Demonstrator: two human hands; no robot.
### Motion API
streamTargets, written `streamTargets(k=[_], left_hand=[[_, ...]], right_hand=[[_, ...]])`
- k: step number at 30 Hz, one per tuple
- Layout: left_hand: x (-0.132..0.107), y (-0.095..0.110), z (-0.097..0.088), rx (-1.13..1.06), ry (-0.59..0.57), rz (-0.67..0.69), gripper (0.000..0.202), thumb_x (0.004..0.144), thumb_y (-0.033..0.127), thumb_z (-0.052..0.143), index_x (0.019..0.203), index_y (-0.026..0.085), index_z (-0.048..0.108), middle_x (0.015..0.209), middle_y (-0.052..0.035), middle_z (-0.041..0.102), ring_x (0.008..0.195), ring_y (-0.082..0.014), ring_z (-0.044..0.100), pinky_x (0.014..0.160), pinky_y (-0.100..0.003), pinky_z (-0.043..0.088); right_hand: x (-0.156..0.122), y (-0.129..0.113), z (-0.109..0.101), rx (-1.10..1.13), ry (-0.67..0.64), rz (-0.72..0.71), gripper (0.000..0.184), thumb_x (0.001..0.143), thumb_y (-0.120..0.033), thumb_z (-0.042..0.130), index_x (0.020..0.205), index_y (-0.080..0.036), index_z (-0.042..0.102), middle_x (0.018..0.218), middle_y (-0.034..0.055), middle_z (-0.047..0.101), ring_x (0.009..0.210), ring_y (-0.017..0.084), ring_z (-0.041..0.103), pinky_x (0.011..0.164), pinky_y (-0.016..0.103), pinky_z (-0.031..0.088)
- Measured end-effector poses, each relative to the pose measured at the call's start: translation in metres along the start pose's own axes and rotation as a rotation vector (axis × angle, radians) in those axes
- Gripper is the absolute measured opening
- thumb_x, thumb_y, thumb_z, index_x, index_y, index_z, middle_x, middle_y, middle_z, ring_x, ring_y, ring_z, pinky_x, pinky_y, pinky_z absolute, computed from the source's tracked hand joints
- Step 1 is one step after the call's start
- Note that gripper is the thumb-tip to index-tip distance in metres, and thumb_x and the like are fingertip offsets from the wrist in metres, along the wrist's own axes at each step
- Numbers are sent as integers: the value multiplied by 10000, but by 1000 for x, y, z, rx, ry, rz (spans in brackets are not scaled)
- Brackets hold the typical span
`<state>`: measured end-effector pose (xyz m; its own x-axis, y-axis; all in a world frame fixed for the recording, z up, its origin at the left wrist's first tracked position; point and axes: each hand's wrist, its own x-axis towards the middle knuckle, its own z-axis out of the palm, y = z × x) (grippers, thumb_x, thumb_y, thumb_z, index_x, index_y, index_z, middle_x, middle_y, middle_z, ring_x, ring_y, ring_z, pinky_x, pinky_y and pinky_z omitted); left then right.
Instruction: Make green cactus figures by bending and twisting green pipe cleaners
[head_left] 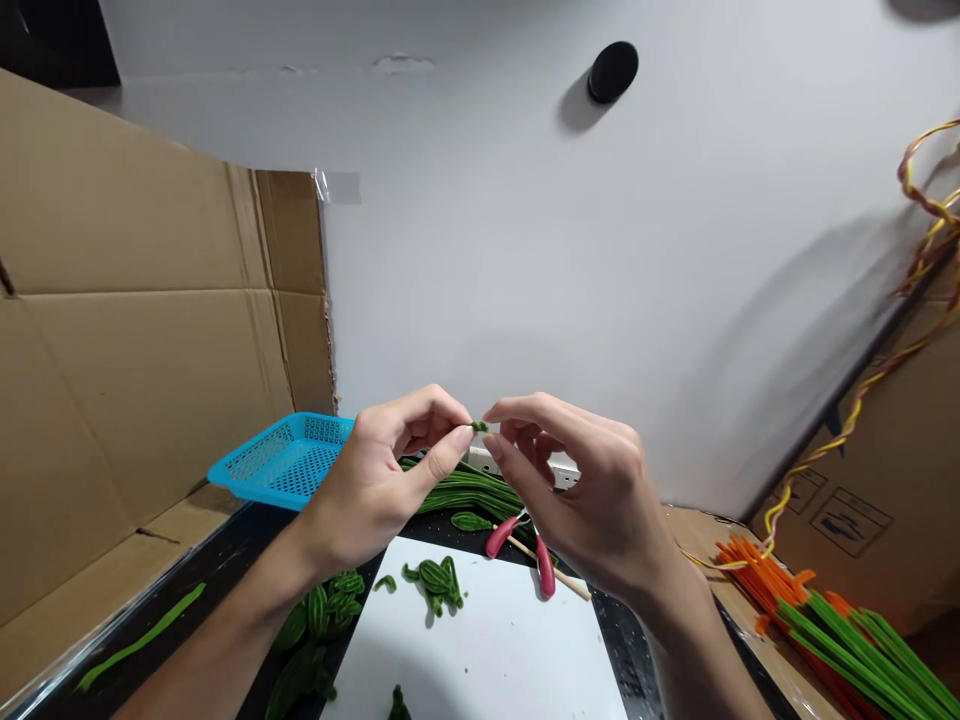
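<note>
Between thumb and index finger, my left hand (401, 470) pinches a small, twisted bit of dark green pipe cleaner (480, 427). My right hand (570, 470) is close beside its free end, thumb and index fingertip slightly apart. Below them, a small cluster of coiled green pipe cleaner pieces (436, 580) lies on a white board (510, 660), with a short curved scrap (385, 582) to its left. Red-handled pliers (545, 568) rest at the board's far edge, their jaws partly hidden by my right hand. A thin wooden stick (574, 583) lies by the handles.
A blue perforated basket (289, 465) stands at the back left. Long green pipe cleaners (461, 490) lie behind the board; leaf-shaped green pieces (319, 610) are at its left. Orange and green stems (832, 620) lie at right, near a twisted yellow cable (847, 430). Cardboard (150, 370) stands at left.
</note>
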<state>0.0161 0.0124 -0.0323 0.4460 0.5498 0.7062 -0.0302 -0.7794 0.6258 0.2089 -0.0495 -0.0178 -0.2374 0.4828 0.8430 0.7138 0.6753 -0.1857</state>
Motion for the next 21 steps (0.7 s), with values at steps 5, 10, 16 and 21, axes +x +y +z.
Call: streamTargets(k=[5,10,16,21], left_hand=[[1,5,-3,-94,-41,-43,192,1055,307,623,921,182,679,778,19,578,721,-115,523,661,-250,454],[0,9,-4,-101,-80,-32,187,1063,291,604,922,187,670,801,19,589,734,-112,540,675,-248,462],[-2,10,-3,24,-84,9,165,1057,272,602,933,190,675,806,15,592,737,-122,530,663,-271,440],[-2,11,0,54,-66,51,159,1052,240,598,916,185,661,765,27,560,695,-116,504,628,-272,426]], right_hand=[[-2,3,1,10,-44,-53,73,1031,-164,604,989,-193,656,771,-24,611,632,92,513,596,256,441],[-1,2,5,69,-33,-101,169,1035,-117,539,891,-182,599,726,-39,516,606,83,438,566,244,388],[0,1,8,110,-22,-79,231,1032,-118,516,816,-180,571,678,-53,432,579,80,356,545,253,328],[-2,2,12,168,12,-2,347,1046,-174,534,707,-200,464,618,-68,331,547,80,271,506,265,250]])
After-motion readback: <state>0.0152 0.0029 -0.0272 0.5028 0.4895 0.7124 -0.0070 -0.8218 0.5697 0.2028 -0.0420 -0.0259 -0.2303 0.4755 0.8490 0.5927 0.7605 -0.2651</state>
